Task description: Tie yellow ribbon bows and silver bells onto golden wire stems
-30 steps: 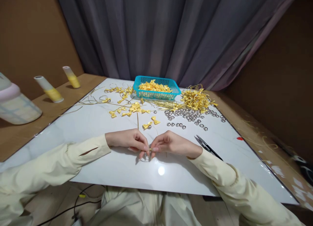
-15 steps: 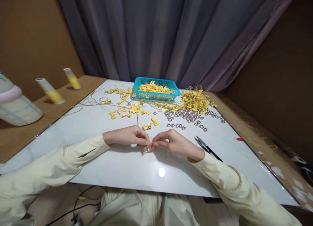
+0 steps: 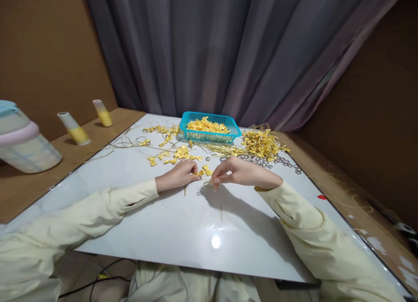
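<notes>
My left hand (image 3: 179,175) is closed, its fingertips on a small yellow ribbon bow (image 3: 200,173) at the table's middle. A second yellow bow (image 3: 207,170) lies just right of it. In a pinch, my right hand (image 3: 238,171) holds a thin gold cord loop (image 3: 208,184) slightly above the tabletop. Short gold cord ends (image 3: 221,213) lie on the table nearer me. More yellow bows (image 3: 182,152) are scattered behind my left hand. Silver beads (image 3: 257,160) lie behind my right hand, which partly covers them.
A turquoise basket (image 3: 210,139) filled with yellow bows stands at the back. To its right is a heap of yellow bows on cords (image 3: 261,142). Gold cords (image 3: 222,149) lie between. Two yellow thread spools (image 3: 78,135) and a large cup (image 3: 29,147) stand on the left.
Both hands have moved apart and away from me. My left hand has gone to a yellow bow; my right hand has carried the cord loop up. The black snips are now hidden behind my right arm.
</notes>
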### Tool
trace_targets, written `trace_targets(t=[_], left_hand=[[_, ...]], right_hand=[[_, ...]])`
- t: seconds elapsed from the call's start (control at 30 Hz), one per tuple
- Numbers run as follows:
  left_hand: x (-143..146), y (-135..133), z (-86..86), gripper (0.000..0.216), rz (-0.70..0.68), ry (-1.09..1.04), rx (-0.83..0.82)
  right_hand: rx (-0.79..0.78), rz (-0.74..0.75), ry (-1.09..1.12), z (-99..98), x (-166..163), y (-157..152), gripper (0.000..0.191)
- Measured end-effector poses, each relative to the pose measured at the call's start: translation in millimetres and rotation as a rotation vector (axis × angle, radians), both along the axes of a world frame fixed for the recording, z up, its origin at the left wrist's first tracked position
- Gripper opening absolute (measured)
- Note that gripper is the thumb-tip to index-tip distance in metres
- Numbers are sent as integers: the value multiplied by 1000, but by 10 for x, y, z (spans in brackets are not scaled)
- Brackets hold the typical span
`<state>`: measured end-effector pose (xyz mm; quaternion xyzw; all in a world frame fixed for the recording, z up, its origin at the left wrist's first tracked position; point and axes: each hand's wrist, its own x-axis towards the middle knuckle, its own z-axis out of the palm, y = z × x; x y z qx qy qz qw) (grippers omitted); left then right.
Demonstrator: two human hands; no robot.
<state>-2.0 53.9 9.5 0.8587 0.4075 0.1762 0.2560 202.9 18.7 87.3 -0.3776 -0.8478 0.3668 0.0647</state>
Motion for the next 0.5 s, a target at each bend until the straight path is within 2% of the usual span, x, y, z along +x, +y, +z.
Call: trace_targets(t=[0.13,0.23,0.33,0.5], left_hand=[[48,-149,267,12,-53,-1,-71],[56,-261,424,13,-78,37,36],[58,-305,466,11,-70,-40,-2],[65,-325,441,9,-50,-276,-249]], right_hand=[[27,62,-2,50,-8,-4,21],[133,52,3,42,-24,-59,20],[211,-43,-15,23,-39,-95,20],[184,-135,35,4,-49,-84,20]])
